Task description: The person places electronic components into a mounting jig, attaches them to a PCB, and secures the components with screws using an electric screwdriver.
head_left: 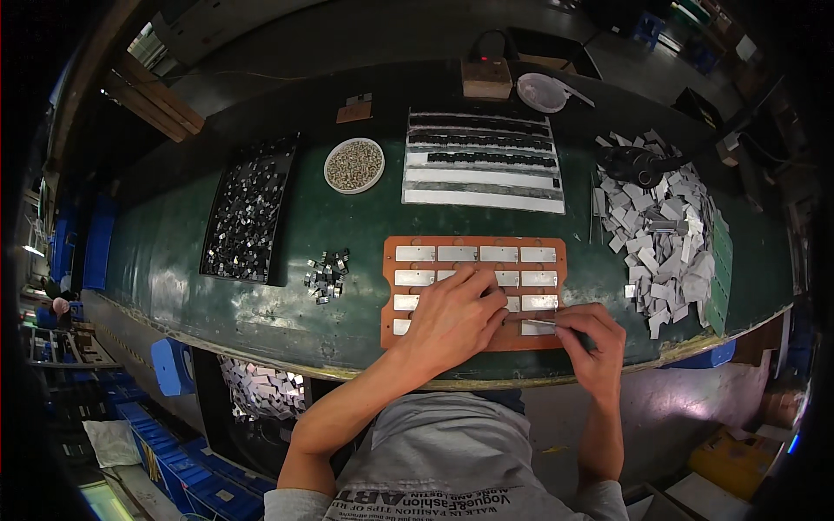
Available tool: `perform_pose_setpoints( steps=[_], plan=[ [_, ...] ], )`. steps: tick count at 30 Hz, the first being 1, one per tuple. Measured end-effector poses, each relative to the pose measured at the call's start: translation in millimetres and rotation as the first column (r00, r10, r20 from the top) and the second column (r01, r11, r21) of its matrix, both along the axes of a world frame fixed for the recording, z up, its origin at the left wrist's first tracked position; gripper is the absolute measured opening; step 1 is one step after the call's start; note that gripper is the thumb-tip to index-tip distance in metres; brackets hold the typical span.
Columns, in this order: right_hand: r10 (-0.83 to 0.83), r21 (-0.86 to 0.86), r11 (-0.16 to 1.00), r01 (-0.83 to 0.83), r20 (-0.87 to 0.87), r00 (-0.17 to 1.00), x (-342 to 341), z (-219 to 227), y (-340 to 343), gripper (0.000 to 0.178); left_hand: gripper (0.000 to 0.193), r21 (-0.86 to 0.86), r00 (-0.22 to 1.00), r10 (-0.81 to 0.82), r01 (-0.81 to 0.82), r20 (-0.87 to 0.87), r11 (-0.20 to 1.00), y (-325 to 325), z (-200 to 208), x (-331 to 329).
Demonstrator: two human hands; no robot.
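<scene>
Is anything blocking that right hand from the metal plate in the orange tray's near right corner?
Nothing visible: the right hand is at the right end of the metal plate in the orange tray. The left hand is over the tray's middle, off to the left.

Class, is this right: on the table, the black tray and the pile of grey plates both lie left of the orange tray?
One side is wrong: in the head view, the pile of grey plates lies right of the orange tray; the black tray does lie left.
</scene>
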State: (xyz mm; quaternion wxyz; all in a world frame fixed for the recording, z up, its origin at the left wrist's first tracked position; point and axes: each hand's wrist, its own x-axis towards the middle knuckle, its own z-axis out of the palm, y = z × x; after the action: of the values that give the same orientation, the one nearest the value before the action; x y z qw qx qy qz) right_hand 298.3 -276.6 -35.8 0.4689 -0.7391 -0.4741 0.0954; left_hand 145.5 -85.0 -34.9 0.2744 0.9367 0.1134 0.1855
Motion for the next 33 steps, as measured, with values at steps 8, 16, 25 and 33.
perform_pose_setpoints(
  steps=[8,16,25,33],
  plan=[
    [0.022,0.021,1.000,-0.022,-0.018,1.000,-7.7,0.0,0.8,0.017,0.012,-0.098,0.998,-0.029,0.024,-0.050,0.995,8.5,2.7,-0.1],
    [0.152,-0.082,0.988,-0.133,0.330,0.931,-35.8,-5.0,24.3,0.017,0.015,-0.314,0.996,-0.078,0.091,0.054,0.945,12.5,0.9,-12.6],
    [0.072,-0.128,0.991,-0.036,0.286,0.955,-34.9,-9.0,23.2,0.020,0.014,-0.089,0.999,-0.047,0.047,-0.007,0.995,2.8,-1.5,-23.4],
    [-0.302,0.034,0.953,0.300,0.138,0.943,27.1,-2.5,-23.2,0.025,0.017,-0.106,0.998,-0.062,0.063,0.016,0.992,-11.8,1.1,-17.4]
  ],
)
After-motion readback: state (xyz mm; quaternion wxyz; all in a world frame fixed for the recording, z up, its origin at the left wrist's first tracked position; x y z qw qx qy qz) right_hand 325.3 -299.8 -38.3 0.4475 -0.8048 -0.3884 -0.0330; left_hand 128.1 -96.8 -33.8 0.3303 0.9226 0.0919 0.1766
